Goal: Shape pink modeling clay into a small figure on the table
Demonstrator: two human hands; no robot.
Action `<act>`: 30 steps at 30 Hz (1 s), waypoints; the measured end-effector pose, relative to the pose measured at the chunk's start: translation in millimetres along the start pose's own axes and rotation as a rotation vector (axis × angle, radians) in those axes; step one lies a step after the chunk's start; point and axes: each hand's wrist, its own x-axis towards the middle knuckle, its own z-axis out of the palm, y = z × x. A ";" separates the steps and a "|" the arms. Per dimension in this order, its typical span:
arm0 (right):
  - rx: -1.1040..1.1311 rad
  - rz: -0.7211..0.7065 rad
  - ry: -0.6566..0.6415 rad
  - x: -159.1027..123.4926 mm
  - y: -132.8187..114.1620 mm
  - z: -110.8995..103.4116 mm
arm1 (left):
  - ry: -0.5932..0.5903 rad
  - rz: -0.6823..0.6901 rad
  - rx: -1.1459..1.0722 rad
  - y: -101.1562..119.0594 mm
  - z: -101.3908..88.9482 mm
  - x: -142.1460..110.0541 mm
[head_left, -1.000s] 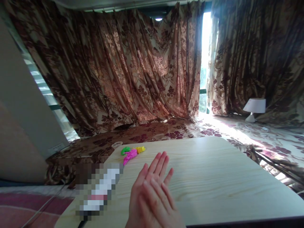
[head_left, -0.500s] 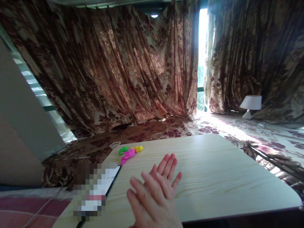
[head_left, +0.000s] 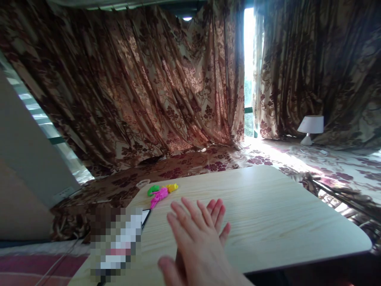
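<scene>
My right hand [head_left: 196, 242] lies palm down across my left hand [head_left: 218, 212], its fingers stretched up and to the left. Below it, the left hand points up and to the right, and mostly only its fingertips show. The palms face each other over the near part of the pale wooden table [head_left: 262, 214]. Whether anything lies between them is hidden. Beyond the fingers, at the far left of the tabletop, small lumpy pieces sit close together: a green curved one [head_left: 152, 190], a pink one [head_left: 160, 195] and a yellow one [head_left: 172, 188].
A flat device with a dark edge [head_left: 146, 216], partly blurred out, lies along the table's left side. Just past the far left corner is a pale ring-shaped item [head_left: 143, 183]. A white lamp [head_left: 311, 125] stands on the flowered cloth ledge, before patterned curtains [head_left: 166, 87].
My right hand has slid forward over the left, covering more of its fingers. The left hand's fingertips have shifted slightly nearer. The view has turned a little.
</scene>
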 end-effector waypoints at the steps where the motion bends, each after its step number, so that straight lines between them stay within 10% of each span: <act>1: -0.001 0.079 -0.022 3.8 5.7 -8.5 | 0.003 0.004 -0.006 -0.8 1.8 -3.5; 6: -0.076 -0.065 -0.087 -15.8 17.5 -2.6 | 0.083 0.015 -0.023 27.3 16.0 -11.0; 9: -0.120 -0.204 0.098 -21.4 2.7 13.9 | 0.146 0.088 0.028 24.4 17.9 -5.2; 15: 0.003 0.145 -0.045 3.3 16.6 -21.4 | 0.173 0.045 0.051 2.6 20.7 -9.3; 21: -0.102 -0.211 0.081 -29.8 13.7 7.3 | 0.188 0.110 0.067 28.4 28.4 -9.7; 27: -0.034 0.092 -0.031 3.0 15.6 -21.1 | 0.179 0.069 0.068 -6.7 25.5 -6.7; 30: -0.058 -0.006 -0.093 -4.7 25.7 -19.2 | 0.173 0.000 0.057 11.9 27.0 -8.8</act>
